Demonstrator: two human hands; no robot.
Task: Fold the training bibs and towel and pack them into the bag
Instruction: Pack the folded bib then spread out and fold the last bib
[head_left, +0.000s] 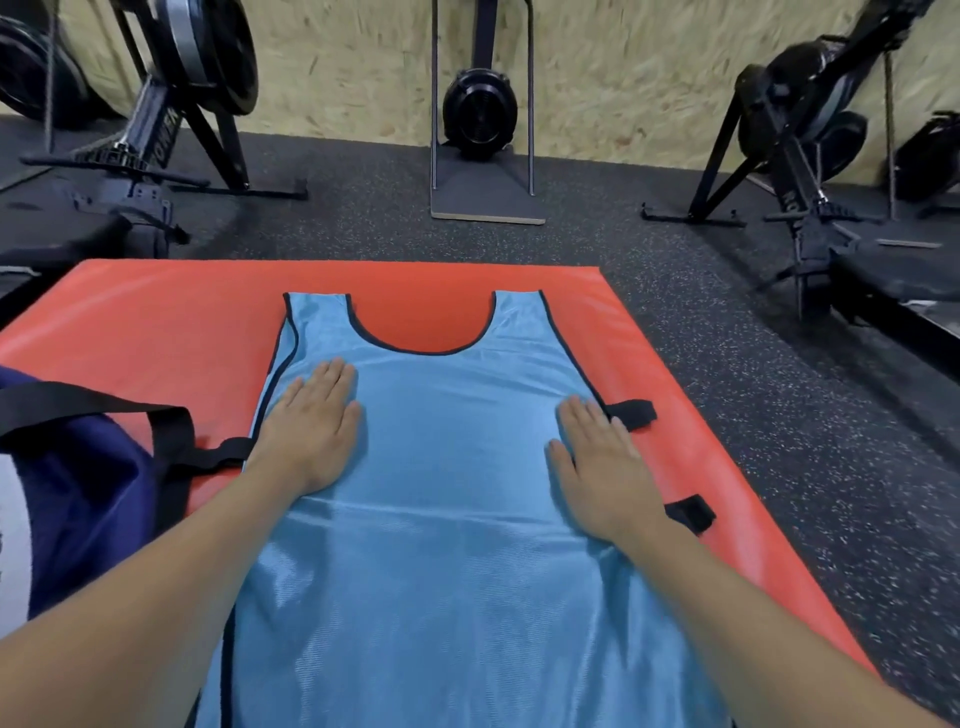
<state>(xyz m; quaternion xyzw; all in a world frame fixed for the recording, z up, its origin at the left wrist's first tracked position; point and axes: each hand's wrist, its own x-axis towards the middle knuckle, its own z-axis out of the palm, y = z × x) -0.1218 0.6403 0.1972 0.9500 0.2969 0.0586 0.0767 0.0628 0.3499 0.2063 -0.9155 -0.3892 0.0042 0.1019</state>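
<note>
A light blue training bib lies spread flat on a red mat, its hem running off the near edge of view and its scooped neckline pointing to the far side. Two bare forearms reach in from the near corners. The left hand presses palm-down on the left side of the bib's chest, fingers straight and together — it grips nothing. The right hand lies flat the same way on the bib's right edge, fingers straight, likewise holding nothing. Short black side straps stick out from the bib onto the mat, two on the right and one on the left just beside the left wrist.

At the near left, a navy blue bag with black webbing handles rests partly on the mat, just beside the bib. No towel can be made out.

Beyond the mat is dark speckled rubber flooring. Farther off — against a pale chipboard wall — stand black rowing machines at far left and far right, and another fan-wheel machine at centre.
</note>
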